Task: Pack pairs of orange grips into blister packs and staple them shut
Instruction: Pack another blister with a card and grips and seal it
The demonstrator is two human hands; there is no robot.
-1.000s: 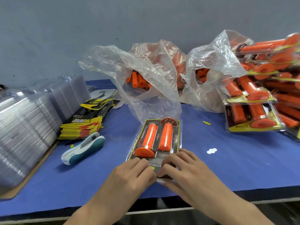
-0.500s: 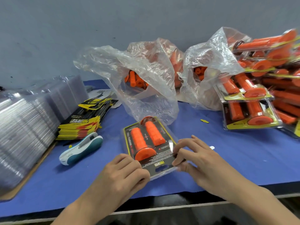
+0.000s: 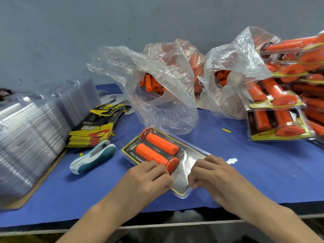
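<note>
While the blister pack (image 3: 184, 163) lies between them | left hand (image 3: 147, 179) pinches its near end | right hand (image 3: 213, 174) likewise

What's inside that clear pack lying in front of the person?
In the blister pack, two orange grips lie side by side on a black-and-yellow card. The left hand covers part of the nearer grip and some print.

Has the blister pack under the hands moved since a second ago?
Yes. The blister pack has turned: its far end swung left, toward the stapler, which stayed put.
</note>
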